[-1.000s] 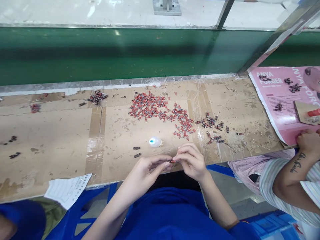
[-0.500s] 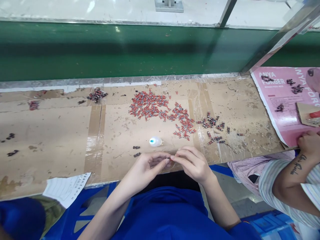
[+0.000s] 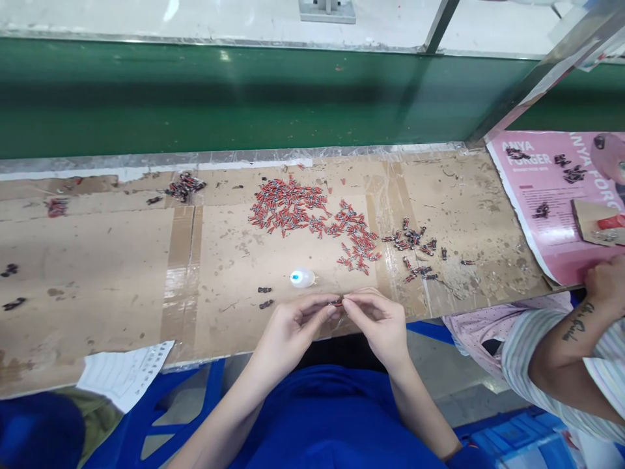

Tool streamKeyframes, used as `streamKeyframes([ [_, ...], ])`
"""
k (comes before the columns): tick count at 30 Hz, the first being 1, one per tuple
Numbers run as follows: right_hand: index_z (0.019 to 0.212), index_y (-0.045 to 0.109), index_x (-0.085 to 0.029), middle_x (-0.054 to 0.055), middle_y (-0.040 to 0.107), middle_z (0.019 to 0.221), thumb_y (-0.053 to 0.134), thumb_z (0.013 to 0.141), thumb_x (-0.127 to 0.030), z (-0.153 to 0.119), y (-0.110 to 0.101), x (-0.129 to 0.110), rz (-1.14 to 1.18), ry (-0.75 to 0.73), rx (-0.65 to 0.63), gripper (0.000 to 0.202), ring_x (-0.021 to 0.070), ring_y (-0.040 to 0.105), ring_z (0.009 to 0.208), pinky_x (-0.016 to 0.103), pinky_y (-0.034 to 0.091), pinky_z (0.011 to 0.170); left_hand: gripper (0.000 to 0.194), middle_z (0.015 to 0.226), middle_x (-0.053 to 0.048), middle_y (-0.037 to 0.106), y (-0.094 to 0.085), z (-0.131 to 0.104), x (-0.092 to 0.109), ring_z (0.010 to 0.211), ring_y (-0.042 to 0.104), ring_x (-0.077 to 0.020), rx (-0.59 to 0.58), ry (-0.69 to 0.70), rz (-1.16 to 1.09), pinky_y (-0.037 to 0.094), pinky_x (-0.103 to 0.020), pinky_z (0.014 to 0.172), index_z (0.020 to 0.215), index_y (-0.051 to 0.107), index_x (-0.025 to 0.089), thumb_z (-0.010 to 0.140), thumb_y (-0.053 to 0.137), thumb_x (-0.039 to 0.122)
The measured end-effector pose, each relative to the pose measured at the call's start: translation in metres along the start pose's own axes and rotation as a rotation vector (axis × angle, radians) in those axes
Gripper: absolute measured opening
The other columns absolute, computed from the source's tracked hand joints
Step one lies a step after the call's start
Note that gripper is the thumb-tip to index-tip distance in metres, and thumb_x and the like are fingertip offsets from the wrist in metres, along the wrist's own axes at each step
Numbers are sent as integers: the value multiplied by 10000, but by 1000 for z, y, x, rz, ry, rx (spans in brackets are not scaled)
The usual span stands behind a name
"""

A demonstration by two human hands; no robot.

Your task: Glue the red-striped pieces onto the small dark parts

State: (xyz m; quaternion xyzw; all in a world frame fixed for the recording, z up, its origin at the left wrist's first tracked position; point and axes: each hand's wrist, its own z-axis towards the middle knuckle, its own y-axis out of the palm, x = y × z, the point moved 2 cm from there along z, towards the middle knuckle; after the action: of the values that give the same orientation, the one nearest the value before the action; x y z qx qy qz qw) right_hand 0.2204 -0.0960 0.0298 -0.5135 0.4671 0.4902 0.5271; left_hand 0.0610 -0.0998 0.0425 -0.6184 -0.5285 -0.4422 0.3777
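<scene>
Close to the front edge of the cardboard-covered bench, my left hand (image 3: 295,326) and my right hand (image 3: 379,322) meet, both closed in a pinch. Between their fingertips is a small red-and-dark part (image 3: 336,303), mostly covered by the fingers. Just beyond my left hand lie a dark small piece (image 3: 264,290) and a second dark piece (image 3: 265,304). A small white bottle with a blue tip (image 3: 301,278) lies on its side past the fingers. Farther back spreads a pile of small red parts (image 3: 288,205), trailing to the right.
Darker red-and-black parts (image 3: 415,241) are scattered at right, and another cluster (image 3: 185,187) sits back left. A paper sheet (image 3: 124,372) hangs over the front edge. On the right, a co-worker's arm (image 3: 581,326) rests by a pink poster (image 3: 537,189). A green panel (image 3: 219,98) runs behind.
My right hand's fingers have drawn together into a pinch on the small part, which now shows a little more. The view has shifted slightly.
</scene>
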Motion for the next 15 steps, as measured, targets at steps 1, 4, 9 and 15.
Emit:
streamKeyframes([
  [1, 812, 778, -210, 44, 759, 768, 711, 822, -212, -1, 1, 0, 10, 26, 10, 68, 174, 715, 708, 263, 599, 596, 322, 862, -89, 786, 0, 0, -1, 800, 756, -239, 17, -6, -11, 632, -342, 769, 913, 756, 147, 792, 694, 440],
  [4, 812, 776, -209, 37, 746, 748, 708, 821, -192, -1, 2, -3, -26, 24, 33, 70, 168, 699, 709, 252, 587, 586, 299, 853, -84, 789, -1, -2, -3, 777, 760, -243, 77, -10, -14, 637, -333, 748, 875, 762, 153, 757, 723, 426],
  [9, 854, 757, -213, 44, 740, 775, 673, 846, -111, -3, 4, -18, -264, -236, 76, 132, 178, 674, 753, 289, 585, 646, 228, 843, -70, 790, 1, -3, -4, 767, 762, -235, 114, 9, 1, 636, -309, 732, 845, 769, 173, 746, 729, 375],
  [15, 907, 753, -199, 69, 741, 801, 661, 862, -89, -4, 7, -19, -411, -439, 120, 150, 195, 673, 789, 326, 598, 698, 248, 816, -64, 781, 8, 2, -6, 770, 755, -214, 106, 5, -138, 631, -314, 764, 862, 735, 163, 748, 738, 383],
])
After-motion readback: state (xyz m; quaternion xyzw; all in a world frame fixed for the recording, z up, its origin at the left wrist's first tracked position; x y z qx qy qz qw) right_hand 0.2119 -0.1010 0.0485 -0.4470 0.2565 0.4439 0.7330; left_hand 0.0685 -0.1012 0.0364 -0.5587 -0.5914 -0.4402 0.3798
